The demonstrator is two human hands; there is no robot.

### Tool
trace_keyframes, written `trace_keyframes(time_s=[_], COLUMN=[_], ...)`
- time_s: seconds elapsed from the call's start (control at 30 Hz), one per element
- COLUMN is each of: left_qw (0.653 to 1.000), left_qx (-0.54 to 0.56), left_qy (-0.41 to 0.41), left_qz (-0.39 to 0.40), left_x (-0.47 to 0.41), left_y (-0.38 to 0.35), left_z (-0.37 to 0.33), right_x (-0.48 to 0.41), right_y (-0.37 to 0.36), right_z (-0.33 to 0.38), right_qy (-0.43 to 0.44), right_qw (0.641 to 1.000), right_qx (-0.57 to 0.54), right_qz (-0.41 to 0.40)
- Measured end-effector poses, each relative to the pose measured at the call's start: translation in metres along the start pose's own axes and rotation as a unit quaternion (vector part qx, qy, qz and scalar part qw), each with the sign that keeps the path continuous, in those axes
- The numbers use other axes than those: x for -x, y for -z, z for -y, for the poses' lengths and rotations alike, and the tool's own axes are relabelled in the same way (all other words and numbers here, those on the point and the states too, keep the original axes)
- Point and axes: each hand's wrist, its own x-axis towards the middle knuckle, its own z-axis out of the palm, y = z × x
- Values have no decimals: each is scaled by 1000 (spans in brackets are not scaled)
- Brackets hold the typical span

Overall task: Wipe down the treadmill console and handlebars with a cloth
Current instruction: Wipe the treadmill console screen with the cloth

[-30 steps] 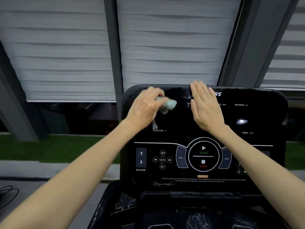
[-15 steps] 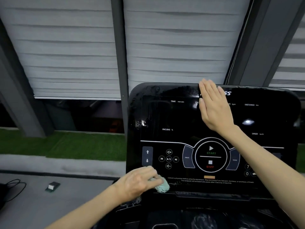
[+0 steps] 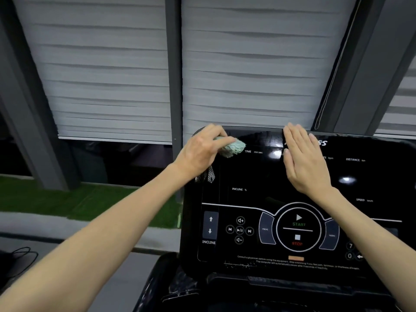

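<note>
— Cloth (image 3: pixel 233 147)? Bunched at the upper-left corner of the console (image 3: pixel 270 176), pinched by the left hand (image 3: pixel 200 152), sticking out past its fingertips.
— Right hand (image 3: pixel 304 161)? Flat, fingers together, near the console's top edge

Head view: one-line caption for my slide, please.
Left hand holds a green cloth against the top of the console; right hand rests flat alongside.
</note>
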Motion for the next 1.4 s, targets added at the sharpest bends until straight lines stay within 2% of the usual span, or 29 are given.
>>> trace_keyframes(time_s=[0.23,0.37,0.47,0.53,0.6,0.77,0.87,0.97,1.07,1.17,1.3,1.4], left_qw=[996,982,975,975,981,999,1000,999,998,995,982,975], left_qx=[81,139,138,111,96,42,11,18,40,89,154,147], left_qy=[-1,-32,-48,-85,-89,-12,19,34,43,26,-27,-74], left_qz=[39,123,170,172,140,3,-12,-11,-10,43,106,146], left_x=[112,200,221,206,178,72,20,15,55,123,216,239], left_y=[-17,-30,-27,-23,-18,8,19,19,13,2,-17,-22], left_z=[-52,-91,-98,-91,-73,-12,14,21,6,-24,-67,-75], right_x=[0,0,0,0,0,0,0,1,1,2,2,2], right_y=[0,0,0,0,1,2,2,1,0,-1,-2,-2], right_z=[2,1,1,1,2,2,2,2,2,2,1,2], right_qy=[2,0,1,2,1,-5,-8,-7,-11,-10,-10,-12], right_qw=[1000,1000,1000,1000,1000,1000,1000,1000,1000,1000,1000,1000], right_qx=[-4,-3,0,-2,-2,2,3,4,-3,-8,-8,-9], right_qz=[-4,-4,-1,1,1,8,11,11,8,6,2,-2])
